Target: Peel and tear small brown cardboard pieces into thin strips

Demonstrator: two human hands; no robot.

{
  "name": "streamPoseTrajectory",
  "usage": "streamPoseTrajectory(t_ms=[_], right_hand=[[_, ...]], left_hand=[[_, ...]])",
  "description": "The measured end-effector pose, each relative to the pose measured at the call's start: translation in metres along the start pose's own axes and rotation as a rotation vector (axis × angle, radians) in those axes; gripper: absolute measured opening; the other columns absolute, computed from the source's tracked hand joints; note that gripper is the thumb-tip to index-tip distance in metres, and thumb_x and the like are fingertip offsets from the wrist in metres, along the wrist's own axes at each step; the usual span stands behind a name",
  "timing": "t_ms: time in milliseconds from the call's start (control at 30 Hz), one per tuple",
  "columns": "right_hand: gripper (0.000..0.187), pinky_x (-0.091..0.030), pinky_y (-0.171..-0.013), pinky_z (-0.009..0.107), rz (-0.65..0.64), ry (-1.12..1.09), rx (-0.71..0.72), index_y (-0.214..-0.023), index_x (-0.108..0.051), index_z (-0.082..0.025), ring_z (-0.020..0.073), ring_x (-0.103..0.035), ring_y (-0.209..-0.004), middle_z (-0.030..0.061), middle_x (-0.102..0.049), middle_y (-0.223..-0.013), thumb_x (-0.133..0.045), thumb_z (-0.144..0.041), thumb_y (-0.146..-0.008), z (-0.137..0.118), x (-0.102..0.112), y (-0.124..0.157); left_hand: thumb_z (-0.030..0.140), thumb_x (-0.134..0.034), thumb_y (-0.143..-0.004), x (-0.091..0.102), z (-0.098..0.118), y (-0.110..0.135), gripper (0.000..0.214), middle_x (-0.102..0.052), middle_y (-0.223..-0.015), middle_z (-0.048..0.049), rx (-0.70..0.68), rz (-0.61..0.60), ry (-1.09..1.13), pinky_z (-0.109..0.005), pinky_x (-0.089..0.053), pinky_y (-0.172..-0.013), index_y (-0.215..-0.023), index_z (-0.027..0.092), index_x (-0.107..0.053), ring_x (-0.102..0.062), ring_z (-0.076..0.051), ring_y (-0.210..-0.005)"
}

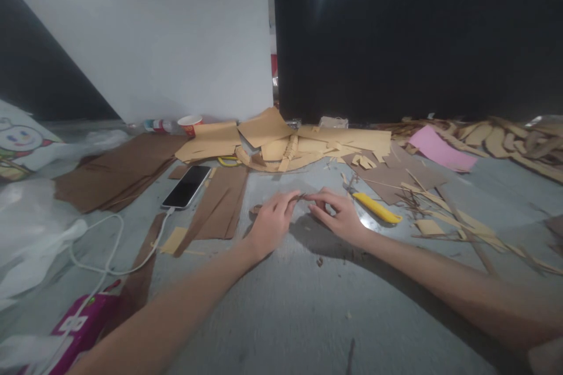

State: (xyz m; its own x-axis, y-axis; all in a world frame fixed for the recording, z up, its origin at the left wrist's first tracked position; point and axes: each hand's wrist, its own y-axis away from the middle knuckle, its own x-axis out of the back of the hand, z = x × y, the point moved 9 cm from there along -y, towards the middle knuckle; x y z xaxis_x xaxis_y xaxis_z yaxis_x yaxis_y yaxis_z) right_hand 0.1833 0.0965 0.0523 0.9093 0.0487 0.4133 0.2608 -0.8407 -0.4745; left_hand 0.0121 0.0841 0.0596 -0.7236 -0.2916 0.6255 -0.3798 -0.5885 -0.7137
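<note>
Fingers of the left hand seem to pinch a small brown scrap, left of the yellow cutter, probably to steady it; the right hand's index finger meets its other end, thumb apart, and whether that hand grips it I cannot tell. The cutter lies just beyond the right hand, likely for easy reach. Brown cardboard and a phone lie farther left of the cutter, perhaps out of the way; thin offcuts lie to its right.
</note>
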Motion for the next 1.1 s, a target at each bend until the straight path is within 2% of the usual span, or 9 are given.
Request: streamPoseTrajectory(t_ms=[167, 300, 433, 533, 833, 1100], right_hand=[[0.03, -0.052, -0.069, 0.032, 0.01, -0.005, 0.043, -0.115, -0.083, -0.026, 0.0188, -0.058, -0.072, 0.0026, -0.061, -0.079, -0.066, -0.05, -0.107, -0.001, -0.001, 0.001], [0.029, -0.054, -0.072, 0.034, 0.035, -0.036, 0.055, -0.107, -0.082, -0.026, 0.0202, -0.061, -0.076, 0.005, -0.067, -0.083, -0.067, -0.051, -0.106, -0.002, 0.002, 0.001], [0.039, -0.056, -0.078, 0.037, 0.012, -0.083, 0.007, -0.095, -0.08, -0.025, 0.0218, -0.064, -0.081, 0.0073, -0.071, -0.086, -0.064, -0.058, -0.106, 0.0, 0.002, -0.001], [0.042, -0.055, -0.076, 0.035, 0.003, -0.128, -0.047, -0.092, -0.079, -0.024, 0.0207, -0.064, -0.08, 0.0062, -0.071, -0.087, -0.065, -0.062, -0.105, 0.004, 0.001, -0.001], [0.026, -0.048, -0.068, 0.031, 0.145, -0.156, -0.022, -0.093, -0.08, -0.024, 0.0177, -0.058, -0.075, 0.0013, -0.062, -0.079, -0.077, -0.048, -0.102, 0.008, 0.005, 0.005], [0.021, -0.051, -0.065, 0.03, 0.09, -0.097, 0.114, -0.102, -0.082, -0.024, 0.0173, -0.062, -0.075, 0.0039, -0.069, -0.084, -0.071, -0.04, -0.107, -0.006, 0.005, 0.004]], left_hand=[[0.031, -0.044, -0.119, 0.002, 0.007, -0.001, 0.026, -0.082, -0.118, -0.0071, -0.062, 0.014, 0.018, -0.035, -0.066, -0.098, -0.137, 0.023, -0.062, -0.081, -0.02, -0.108], [0.033, -0.042, -0.12, -0.001, 0.007, 0.0, 0.027, -0.081, -0.118, -0.007, -0.063, -0.011, 0.045, -0.034, -0.065, -0.098, -0.135, 0.024, -0.063, -0.081, -0.019, -0.109], [0.034, -0.042, -0.12, -0.005, 0.008, 0.002, 0.028, -0.081, -0.112, -0.0062, -0.078, -0.048, 0.048, -0.035, -0.065, -0.094, -0.133, 0.024, -0.064, -0.081, -0.02, -0.103], [0.033, -0.044, -0.12, -0.007, 0.011, 0.003, 0.026, -0.081, -0.111, -0.0066, -0.103, -0.056, 0.062, -0.035, -0.064, -0.093, -0.131, 0.022, -0.064, -0.08, -0.02, -0.102], [0.036, -0.041, -0.12, -0.013, 0.007, 0.005, 0.029, -0.081, -0.117, -0.0071, -0.047, -0.128, 0.1, -0.039, -0.063, -0.101, -0.133, 0.025, -0.065, -0.08, -0.021, -0.111], [0.036, -0.041, -0.12, -0.011, 0.007, 0.004, 0.029, -0.081, -0.117, -0.0079, -0.047, -0.114, 0.083, -0.038, -0.064, -0.098, -0.133, 0.023, -0.064, -0.08, -0.02, -0.109]])
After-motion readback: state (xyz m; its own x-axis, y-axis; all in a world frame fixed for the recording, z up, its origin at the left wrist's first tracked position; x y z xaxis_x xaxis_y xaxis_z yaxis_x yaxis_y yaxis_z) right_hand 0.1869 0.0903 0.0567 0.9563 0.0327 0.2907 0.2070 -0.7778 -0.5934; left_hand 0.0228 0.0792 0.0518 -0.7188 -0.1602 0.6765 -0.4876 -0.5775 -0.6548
